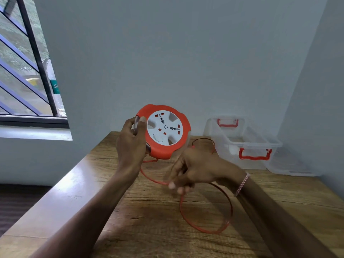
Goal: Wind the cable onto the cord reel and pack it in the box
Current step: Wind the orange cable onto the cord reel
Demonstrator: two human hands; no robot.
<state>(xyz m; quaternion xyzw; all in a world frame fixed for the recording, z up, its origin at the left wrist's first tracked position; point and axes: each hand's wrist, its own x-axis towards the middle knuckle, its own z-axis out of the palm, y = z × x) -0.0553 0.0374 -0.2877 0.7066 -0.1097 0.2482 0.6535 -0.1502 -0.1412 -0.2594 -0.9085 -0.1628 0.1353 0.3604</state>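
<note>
I held the reel (163, 131) up off the table (130, 211) in my left hand (131, 144), socket face turned toward me, my thumb pressed on its orange rim and my other fingers wrapped behind its left edge, clamped firmly on it. The reel hung above the table's far left part, clear of the wood. From its underside the cable (204, 229) dropped and ran rightward to my right hand (193, 172), which hovered just below and right of the reel. That hand was blurred; its fingers (172, 185) were curled together around the cable, pinching it near the fingertips. Past my grip the cable fell in a wide loose loop lying on the middle of the table, under my right wrist. Another small dark loop of it showed behind my right hand, near the far edge. The box (242, 144), clear plastic with red handles, stood open at the table's far right corner, against the wall, well apart from the reel.
</note>
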